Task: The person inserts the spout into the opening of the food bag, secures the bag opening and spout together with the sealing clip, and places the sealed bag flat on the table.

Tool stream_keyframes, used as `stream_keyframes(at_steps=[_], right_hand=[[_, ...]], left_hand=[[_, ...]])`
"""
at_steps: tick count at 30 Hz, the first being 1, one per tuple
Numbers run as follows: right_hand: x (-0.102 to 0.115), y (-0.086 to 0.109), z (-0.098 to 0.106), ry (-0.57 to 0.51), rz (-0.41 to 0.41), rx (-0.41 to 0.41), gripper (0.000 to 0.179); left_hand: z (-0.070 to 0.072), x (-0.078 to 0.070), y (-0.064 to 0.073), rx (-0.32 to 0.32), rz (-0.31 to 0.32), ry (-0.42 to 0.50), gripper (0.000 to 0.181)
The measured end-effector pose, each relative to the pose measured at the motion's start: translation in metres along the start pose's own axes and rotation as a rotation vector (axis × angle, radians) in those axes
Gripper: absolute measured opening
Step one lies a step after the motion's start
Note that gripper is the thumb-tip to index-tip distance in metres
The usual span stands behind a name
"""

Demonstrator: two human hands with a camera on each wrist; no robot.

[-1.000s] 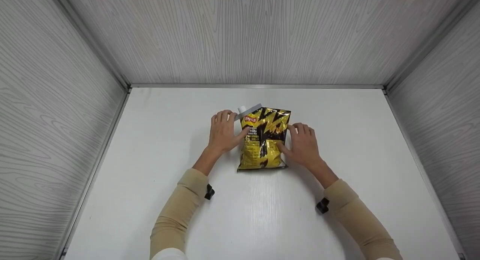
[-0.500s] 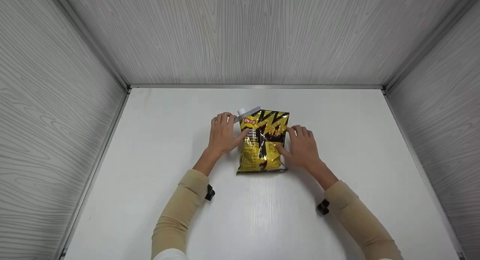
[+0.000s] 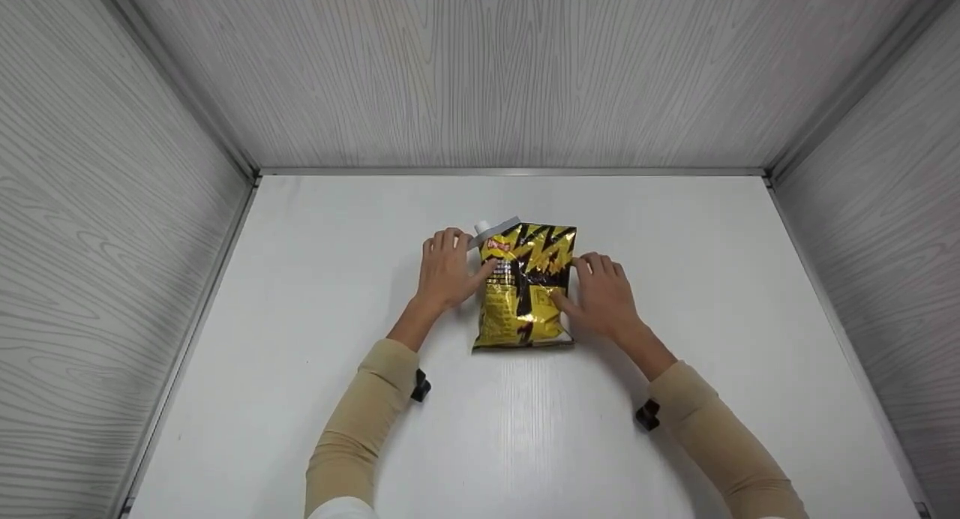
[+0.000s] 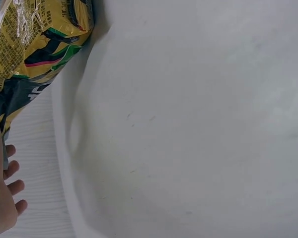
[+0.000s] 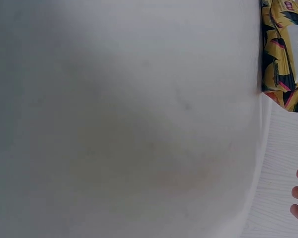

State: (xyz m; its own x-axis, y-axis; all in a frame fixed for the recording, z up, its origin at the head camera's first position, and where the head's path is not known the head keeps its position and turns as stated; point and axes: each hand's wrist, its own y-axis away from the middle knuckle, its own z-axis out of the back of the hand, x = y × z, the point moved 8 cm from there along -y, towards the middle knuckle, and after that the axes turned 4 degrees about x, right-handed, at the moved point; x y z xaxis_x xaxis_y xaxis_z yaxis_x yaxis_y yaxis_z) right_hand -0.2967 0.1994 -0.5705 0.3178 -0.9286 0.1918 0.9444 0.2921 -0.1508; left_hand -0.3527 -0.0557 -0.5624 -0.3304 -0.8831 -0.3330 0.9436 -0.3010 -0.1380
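A yellow and black chip bag [image 3: 521, 294] lies or is held just over the white table; I cannot tell whether it touches. Across its top left corner runs a grey bag clip [image 3: 504, 226] with a white spout cap [image 3: 482, 227]. My left hand [image 3: 446, 270] holds the bag's upper left side, thumb on the front, fingers by the clip's lower end. On the opposite side my right hand [image 3: 604, 294] grips the right edge, thumb on the front. Both wrist views catch only part of the bag and some fingertips [image 4: 16, 187].
The white tabletop [image 3: 517, 444] spreads around the bag. Grey wood-grain panels stand at the back [image 3: 480, 76], left [image 3: 90, 241] and right [image 3: 885, 241], with metal trim along the table's edges.
The bag with its clip has shifted slightly toward me, and both hands have moved with it. Their hold on its sides looks the same.
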Motion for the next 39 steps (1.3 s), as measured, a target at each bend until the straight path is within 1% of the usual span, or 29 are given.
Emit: stream_keyframes(at_steps=[4,9,13,23,29,39], right_hand=[[0.0,0.001,-0.001,-0.002,0.004,0.006,0.077],[-0.001,0.001,-0.002,0.023,0.011,0.022,0.079],[-0.001,0.002,-0.002,0.024,0.013,0.028,0.079],[0.0,0.001,-0.005,0.006,0.016,0.041,0.076],[0.0,0.002,-0.005,-0.002,0.009,0.053,0.077],[0.0,0.001,-0.006,0.009,0.004,0.066,0.077]], left_hand=[[-0.004,0.001,0.001,0.016,0.006,-0.006,0.074],[-0.008,0.001,0.0,0.022,-0.001,-0.022,0.075],[-0.011,0.001,0.0,0.031,-0.003,-0.036,0.076],[-0.017,0.006,-0.001,0.07,0.015,-0.018,0.079],[-0.02,0.008,-0.001,0.084,0.03,-0.023,0.081],[-0.02,0.008,-0.003,0.098,0.035,-0.029,0.084]])
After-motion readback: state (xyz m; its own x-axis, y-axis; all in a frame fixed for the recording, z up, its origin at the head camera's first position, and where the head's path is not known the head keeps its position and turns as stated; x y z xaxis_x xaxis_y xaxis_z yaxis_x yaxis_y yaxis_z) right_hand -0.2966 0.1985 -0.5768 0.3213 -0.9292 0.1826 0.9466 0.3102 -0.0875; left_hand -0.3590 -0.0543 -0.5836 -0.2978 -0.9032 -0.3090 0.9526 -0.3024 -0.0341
